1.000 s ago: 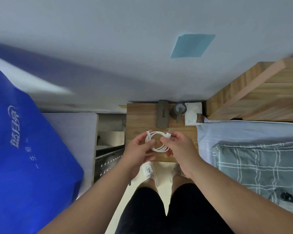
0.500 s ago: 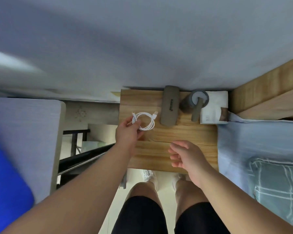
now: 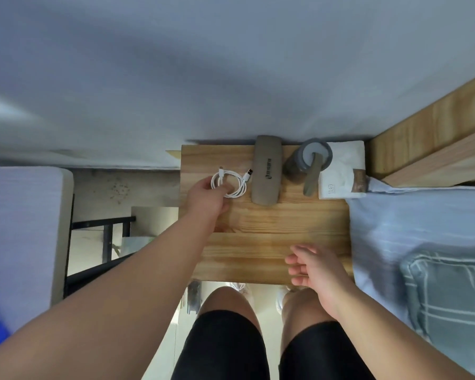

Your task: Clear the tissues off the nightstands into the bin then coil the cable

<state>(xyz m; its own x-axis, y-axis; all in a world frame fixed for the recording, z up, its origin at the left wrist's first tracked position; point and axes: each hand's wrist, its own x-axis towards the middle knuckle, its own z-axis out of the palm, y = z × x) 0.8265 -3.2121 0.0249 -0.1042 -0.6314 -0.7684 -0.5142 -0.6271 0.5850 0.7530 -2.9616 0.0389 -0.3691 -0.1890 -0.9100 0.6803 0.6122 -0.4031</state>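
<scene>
On a wooden nightstand [image 3: 272, 242] wedged between a wall and a bed, a person's left hand [image 3: 207, 200] pinches the near side of a coiled white cable [image 3: 229, 183], whose loops lie on the tabletop at its far left corner with both plugs pointing away from the hand. Just to the right of the coil, and nearly touching one plug, lies a grey-brown oblong case [image 3: 266, 171] with dark lettering. Beyond it at the far edge stands a dark cylindrical cup [image 3: 305, 160], its grey rim ringing a pale inside; a flat olive-coloured stick [image 3: 313, 174] leans out of it toward the viewer. What else the cup holds cannot be made out. Against the cup's right side sits a white tissue pack [image 3: 343, 171], pressed up to the wooden bed frame [image 3: 433, 138]. The right hand [image 3: 316, 267] hovers empty over the near right edge of the nightstand, fingers loosely spread and slightly curled, well apart from the cable. A pale blue sheet [image 3: 401, 223] and a checked pillow [image 3: 450, 297] fill the right side. To the left stand a black metal frame [image 3: 104, 237] and a white surface [image 3: 19, 229]. Bare knees and black shorts [image 3: 222, 349] show below.
</scene>
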